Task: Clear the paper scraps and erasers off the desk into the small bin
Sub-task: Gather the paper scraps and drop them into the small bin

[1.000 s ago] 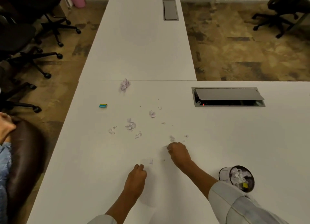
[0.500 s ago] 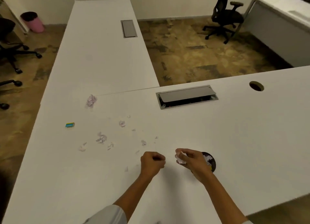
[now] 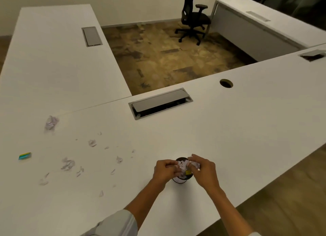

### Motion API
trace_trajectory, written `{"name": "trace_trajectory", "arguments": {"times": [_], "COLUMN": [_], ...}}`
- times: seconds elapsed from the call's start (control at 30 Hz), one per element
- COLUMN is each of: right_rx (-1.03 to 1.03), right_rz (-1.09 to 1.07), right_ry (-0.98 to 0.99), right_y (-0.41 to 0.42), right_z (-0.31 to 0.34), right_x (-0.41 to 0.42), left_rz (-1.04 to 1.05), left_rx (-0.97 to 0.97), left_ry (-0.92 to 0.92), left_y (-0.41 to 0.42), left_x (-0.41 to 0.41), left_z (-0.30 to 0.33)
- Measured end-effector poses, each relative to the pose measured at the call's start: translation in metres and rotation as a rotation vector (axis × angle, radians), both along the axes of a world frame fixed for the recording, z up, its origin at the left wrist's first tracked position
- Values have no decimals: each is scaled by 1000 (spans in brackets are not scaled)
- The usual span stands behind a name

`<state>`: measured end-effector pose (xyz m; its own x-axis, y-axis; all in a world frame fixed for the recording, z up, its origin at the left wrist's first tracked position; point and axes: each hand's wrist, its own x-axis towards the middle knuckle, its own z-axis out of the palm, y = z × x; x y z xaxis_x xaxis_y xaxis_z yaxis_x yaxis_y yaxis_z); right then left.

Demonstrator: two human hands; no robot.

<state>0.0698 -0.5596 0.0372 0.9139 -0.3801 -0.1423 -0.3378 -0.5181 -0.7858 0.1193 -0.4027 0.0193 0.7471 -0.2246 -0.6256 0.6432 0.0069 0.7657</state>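
Observation:
Both hands hover over the small black bin (image 3: pixel 178 180) near the front of the white desk (image 3: pixel 238 129). My left hand (image 3: pixel 165 171) is curled at the bin's left rim, fingers closed around small paper bits. My right hand (image 3: pixel 204 172) pinches a white paper scrap (image 3: pixel 195 164) above the right rim. White scraps and a yellow eraser (image 3: pixel 188 173) lie inside the bin. Several torn scraps (image 3: pixel 68 163) are scattered to the left, with a larger crumpled ball (image 3: pixel 51 122) farther back. A teal and yellow eraser (image 3: pixel 25 156) lies near the left edge.
A grey cable hatch (image 3: pixel 160 103) is set in the desk behind the bin, and a round grommet hole (image 3: pixel 226 83) to its right. A second desk wing (image 3: pixel 53 50) runs back on the left. A black office chair (image 3: pixel 193 18) stands on the floor beyond.
Both hands moved from the scattered scraps on the left to above the bin, carrying paper. The view swung to the right, so the scraps now lie at the left.

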Motion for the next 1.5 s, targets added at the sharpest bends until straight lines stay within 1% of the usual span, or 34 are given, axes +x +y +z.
{"name": "trace_trajectory", "arguments": {"times": [0.17, 0.23, 0.3, 0.4, 0.5, 0.6, 0.7, 0.77, 0.83, 0.87, 0.9, 0.93, 1.0, 1.03, 1.07, 1.13, 1.2, 1.3, 1.37, 1.43, 1.5], "right_rx": [12, -39, -47, -9, -52, -42, 51, 143, 210, 196, 156, 105, -23, -90, -145, -206, -259, -320, -326, -326, -336], "right_rz": [38, 54, 32, -8, 31, 60, 101, 174, 295, 356, 407, 451, 524, 553, 569, 568, 556, 545, 518, 511, 542], "right_ry": [-18, -35, -59, -74, -76, -86, -71, -15, 73, 116, 157, 198, 311, 379, 444, 533, 550, 492, 403, 325, 308], "right_y": [4, 3, 0, -4, -1, 13, 45, 74, 103, 117, 130, 141, 160, 169, 178, 195, 213, 235, 242, 242, 244], "right_z": [-4, -4, -3, -2, -2, 3, 8, 7, 0, -5, -13, -21, -40, -50, -59, -75, -86, -94, -97, -102, -105], "right_x": [1, 2, 3, 3, 2, 6, 14, 22, 31, 36, 40, 45, 55, 59, 61, 64, 65, 71, 80, 96, 111], "left_rz": [43, 57, 73, 70, 82, 115, 151, 183, 242, 258, 246, 200, 55, -30, -120, -278, -368, -440, -475, -509, -566], "left_rx": [-157, -200, -224, -237, -248, -262, -258, -247, -171, -67, 97, 310, 709, 836, 921, 1028, 1084, 1096, 1102, 1148, 1168], "left_ry": [251, 322, 368, 373, 362, 367, 372, 374, 337, 271, 172, 52, -183, -252, -278, -264, -244, -268, -277, -285, -319], "left_y": [5, 8, 12, 20, 33, 55, 86, 113, 139, 152, 165, 178, 206, 219, 230, 248, 259, 265, 262, 258, 254], "left_x": [8, 13, 16, 19, 17, 12, 3, -5, -15, -21, -27, -33, -46, -52, -59, -68, -73, -75, -75, -70, -64], "left_z": [1, 3, 7, 11, 11, 8, 0, -8, -15, -19, -24, -29, -39, -43, -46, -54, -61, -65, -69, -71, -74]}}
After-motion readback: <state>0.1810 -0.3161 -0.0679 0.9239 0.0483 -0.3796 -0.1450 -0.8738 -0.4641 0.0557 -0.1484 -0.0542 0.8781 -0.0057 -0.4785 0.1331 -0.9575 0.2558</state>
